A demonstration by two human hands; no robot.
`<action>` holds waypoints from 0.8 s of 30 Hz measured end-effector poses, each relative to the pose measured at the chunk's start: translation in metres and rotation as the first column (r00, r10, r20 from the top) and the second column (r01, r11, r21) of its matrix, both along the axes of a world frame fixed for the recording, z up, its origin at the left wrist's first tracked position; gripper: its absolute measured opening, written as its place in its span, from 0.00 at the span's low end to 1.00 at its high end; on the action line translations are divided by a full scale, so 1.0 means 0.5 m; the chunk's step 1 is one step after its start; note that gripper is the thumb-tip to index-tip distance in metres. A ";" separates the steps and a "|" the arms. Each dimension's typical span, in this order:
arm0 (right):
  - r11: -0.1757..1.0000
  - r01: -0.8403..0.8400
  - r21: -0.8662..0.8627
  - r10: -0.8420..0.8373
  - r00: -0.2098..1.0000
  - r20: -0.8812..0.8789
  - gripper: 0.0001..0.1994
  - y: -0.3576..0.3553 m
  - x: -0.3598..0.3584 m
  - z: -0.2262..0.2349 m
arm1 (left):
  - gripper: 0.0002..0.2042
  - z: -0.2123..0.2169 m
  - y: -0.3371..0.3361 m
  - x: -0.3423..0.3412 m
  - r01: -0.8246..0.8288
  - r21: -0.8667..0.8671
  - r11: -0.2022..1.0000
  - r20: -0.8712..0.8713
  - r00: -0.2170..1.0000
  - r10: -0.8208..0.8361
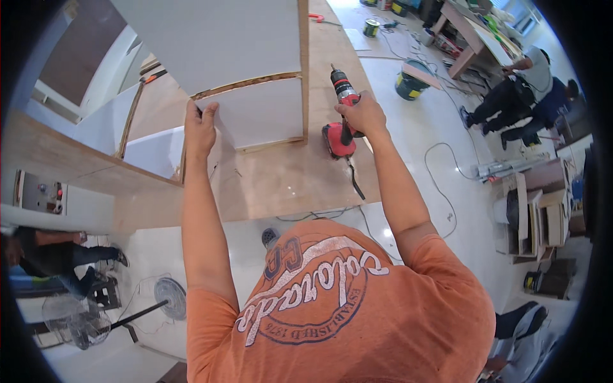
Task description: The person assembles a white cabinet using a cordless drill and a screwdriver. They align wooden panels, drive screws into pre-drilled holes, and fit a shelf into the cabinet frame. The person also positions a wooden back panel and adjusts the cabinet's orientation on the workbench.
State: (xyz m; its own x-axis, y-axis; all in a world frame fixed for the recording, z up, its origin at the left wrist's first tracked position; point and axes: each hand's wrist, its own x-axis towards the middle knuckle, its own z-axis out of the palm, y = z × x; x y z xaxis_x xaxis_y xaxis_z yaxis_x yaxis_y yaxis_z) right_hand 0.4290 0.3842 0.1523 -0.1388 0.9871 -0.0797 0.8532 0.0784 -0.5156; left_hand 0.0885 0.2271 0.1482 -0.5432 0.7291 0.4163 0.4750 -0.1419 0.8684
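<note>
i had my right hand [363,113] clamped round the grip of the red and black cordless drill [340,121], its bit at the plywood edge of the white laminated cabinet panel [255,112]. my left hand [200,126] gripped that panel's left edge.

My left hand [200,124] is up against the white panel [255,112] in the middle of the frame, so it cannot go forward. A wooden edge strip [304,70] stands up between my hands like a wall. My right hand [364,115] has open room to its right, over the bare white floor [440,121]. The red drill [341,121] fills the spot just beside that strip. Below both hands, the flat brown board [287,179] is bare and easy to slide across.
</note>
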 end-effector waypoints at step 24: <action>0.967 -0.240 -0.085 0.185 0.891 -0.416 0.46 0.017 0.009 -0.039 | 0.16 -0.016 -0.010 -0.001 -0.062 -0.060 0.996 0.183 0.980 0.072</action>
